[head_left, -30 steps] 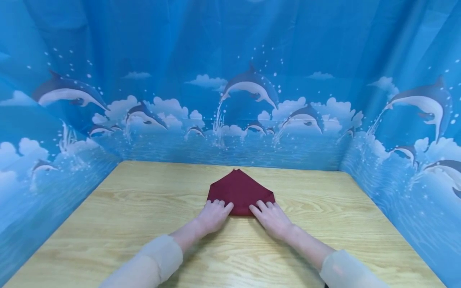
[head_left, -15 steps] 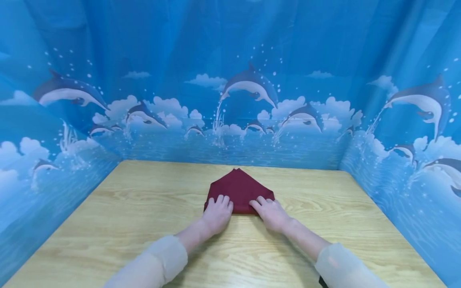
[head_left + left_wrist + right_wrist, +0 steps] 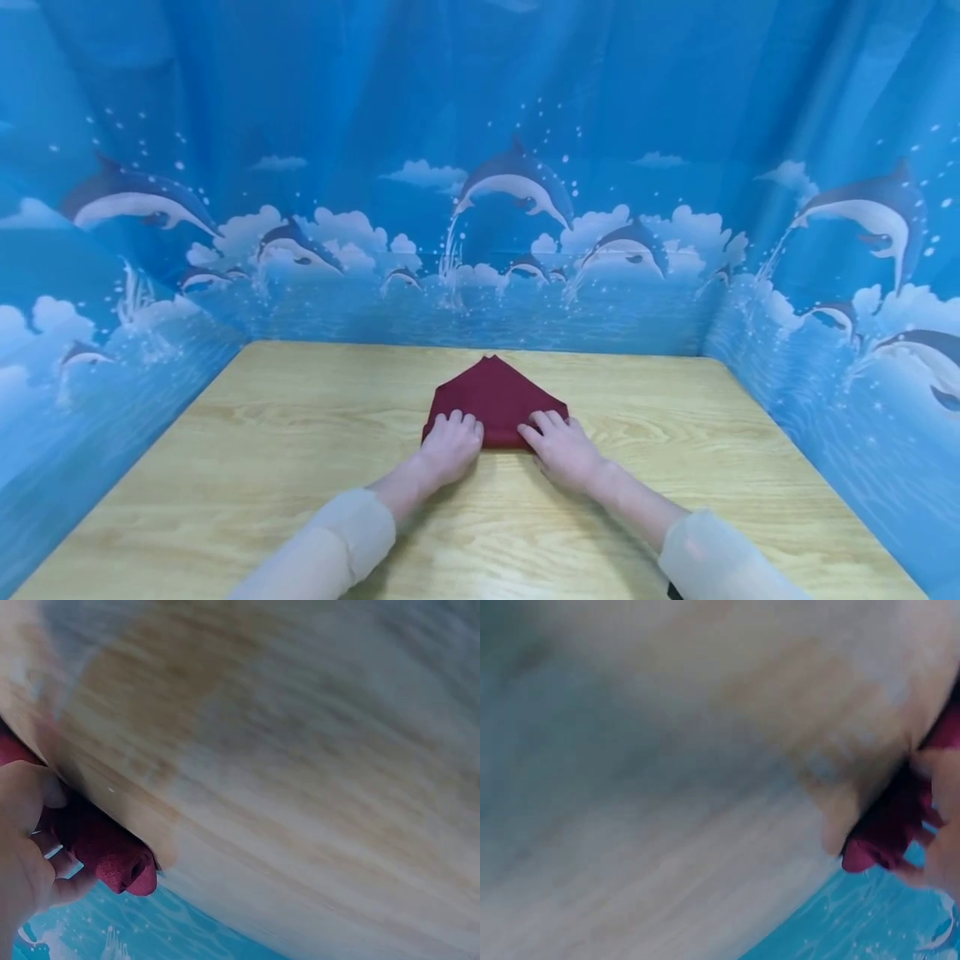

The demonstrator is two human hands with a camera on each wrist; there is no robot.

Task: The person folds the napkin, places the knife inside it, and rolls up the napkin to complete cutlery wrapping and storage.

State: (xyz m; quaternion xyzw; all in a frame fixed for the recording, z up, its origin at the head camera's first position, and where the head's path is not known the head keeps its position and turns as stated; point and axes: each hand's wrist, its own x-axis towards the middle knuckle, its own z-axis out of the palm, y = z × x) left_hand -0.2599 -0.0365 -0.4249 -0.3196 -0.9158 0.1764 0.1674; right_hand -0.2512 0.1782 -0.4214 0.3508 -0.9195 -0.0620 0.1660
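Observation:
A dark red cloth (image 3: pixel 495 400) lies on the wooden table, its far end narrowing to a blunt point and its near edge rolled. My left hand (image 3: pixel 452 447) grips the left part of that roll, fingers over the top. In the left wrist view the roll's end (image 3: pixel 124 866) sticks out past the curled fingers, with the thumb on the near side. At the right part of the roll, my right hand (image 3: pixel 564 450) holds on in the same way. The right wrist view shows the roll's other end (image 3: pixel 866 855), dark and partly covered by the fingers.
The pale wood-grain table (image 3: pixel 300 417) spreads around the cloth on all sides. Behind it and along both sides hangs a blue curtain (image 3: pixel 360 300) printed with dolphins and clouds. The cloth's tip lies close to the table's back edge.
My left hand has shifted slightly on the roll, and the cloth's left end now pokes out beside it. The right hand has barely moved. The head view has shifted slightly.

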